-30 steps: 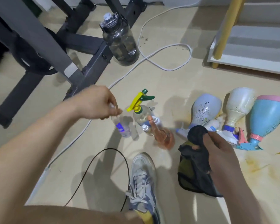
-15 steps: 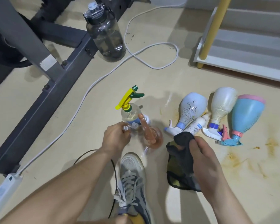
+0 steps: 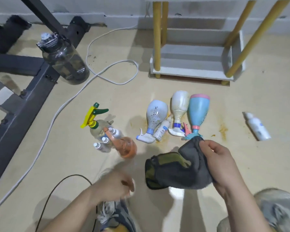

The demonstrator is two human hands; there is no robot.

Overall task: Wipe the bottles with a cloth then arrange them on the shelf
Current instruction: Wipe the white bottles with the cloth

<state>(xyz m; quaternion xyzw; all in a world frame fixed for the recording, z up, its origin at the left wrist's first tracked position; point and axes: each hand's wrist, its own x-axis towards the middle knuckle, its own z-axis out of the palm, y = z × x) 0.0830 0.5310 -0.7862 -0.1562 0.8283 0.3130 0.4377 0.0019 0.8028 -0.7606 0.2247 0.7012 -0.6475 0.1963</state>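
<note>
Beige floor below the white shelf (image 3: 191, 72): right hand (image 3: 224, 164) pinches the soft grey cloth (image 3: 179, 173), left hand (image 3: 114, 185) blurred, grip unclear; light slick spray bottles (image 3: 156, 118) probably best grabbed at neck.

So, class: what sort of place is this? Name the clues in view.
Probably a room at home, perhaps a utility or workout corner: a stained floor, a low white shelf against the wall, and a dark metal equipment frame with a cable trailing past.

Left hand (image 3: 115, 185) is motion-blurred, its grip impossible to tell.
</note>
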